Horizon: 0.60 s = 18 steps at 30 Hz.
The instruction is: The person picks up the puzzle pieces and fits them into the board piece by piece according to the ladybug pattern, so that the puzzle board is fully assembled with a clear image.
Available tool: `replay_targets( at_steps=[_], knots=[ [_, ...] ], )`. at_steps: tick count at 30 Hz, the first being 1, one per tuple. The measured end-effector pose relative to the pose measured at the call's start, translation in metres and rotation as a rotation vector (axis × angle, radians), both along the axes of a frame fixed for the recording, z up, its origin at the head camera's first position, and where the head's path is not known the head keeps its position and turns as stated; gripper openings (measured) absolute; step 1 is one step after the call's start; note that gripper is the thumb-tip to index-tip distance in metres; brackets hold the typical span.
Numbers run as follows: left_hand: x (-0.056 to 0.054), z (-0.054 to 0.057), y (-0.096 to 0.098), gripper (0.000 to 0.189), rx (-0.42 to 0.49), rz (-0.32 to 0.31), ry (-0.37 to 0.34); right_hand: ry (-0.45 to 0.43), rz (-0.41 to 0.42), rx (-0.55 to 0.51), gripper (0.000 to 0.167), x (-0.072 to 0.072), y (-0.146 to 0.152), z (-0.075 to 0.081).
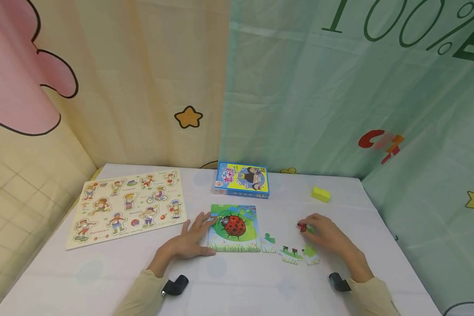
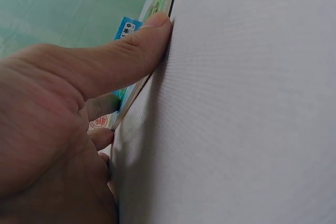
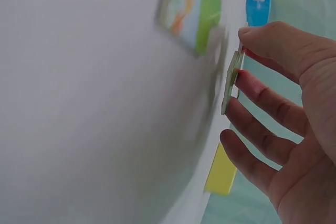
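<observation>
Currently, right hand (image 1: pixel 328 232), right of centre in the head frame, pinches a small held piece (image 1: pixel 302 227) with red on it between thumb and fingers. Edge-on in the right wrist view it looks layered; cannot tell whether a second piece sits behind it. Left hand (image 1: pixel 187 240), near the middle, lies with fingers spread, thumb by the lower-left corner of the ladybird picture (image 1: pixel 234 226) and fingertips at its left edge, apparently steadying it.

Just right of that picture, below the right hand, three loose pieces run in a rough row: a corner piece (image 1: pixel 268 244) close beside the picture's edge, a middle piece (image 1: pixel 290 254) a little lower and tilted, and an end piece (image 1: pixel 310 253) nearest the right wrist. All show grass along the bottom.

Step in hand, as judged: sorting or building a second picture from these pieces, not yet joined. Next move seems to call for turning the held piece to match an outline, then setting it above the row; the tilted ones would want straightening first.

Farther out: blue box (image 1: pixel 242 180) upper centre, yellow block (image 1: pixel 321 194) right of it, figure board (image 1: pixel 128 204) at left, all on the white table (image 1: pixel 237 294).
</observation>
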<state>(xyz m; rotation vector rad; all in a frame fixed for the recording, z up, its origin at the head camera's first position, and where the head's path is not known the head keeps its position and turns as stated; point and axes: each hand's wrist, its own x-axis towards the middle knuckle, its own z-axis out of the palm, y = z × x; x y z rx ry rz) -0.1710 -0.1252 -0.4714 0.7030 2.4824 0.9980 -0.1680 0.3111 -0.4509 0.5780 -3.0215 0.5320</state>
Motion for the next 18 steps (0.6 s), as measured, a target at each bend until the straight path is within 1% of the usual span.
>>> replay_targets(
  at_steps=[3,7,15,18],
  knots=[
    [0.001,0.000,0.000,0.091,-0.006,0.000,0.001,-0.015,0.026,-0.007,0.030,-0.004,-0.012,0.003],
    [0.002,0.000,0.000,0.089,-0.032,0.001,0.005,-0.028,0.076,-0.009,0.033,-0.010,-0.036,0.006],
    [0.003,-0.001,0.003,0.085,-0.072,0.012,0.027,-0.022,0.227,-0.036,0.031,-0.024,-0.087,0.005],
    [0.003,-0.001,0.005,0.084,-0.075,0.019,0.033,-0.034,0.262,-0.009,0.031,-0.026,-0.103,0.006]
  ],
)
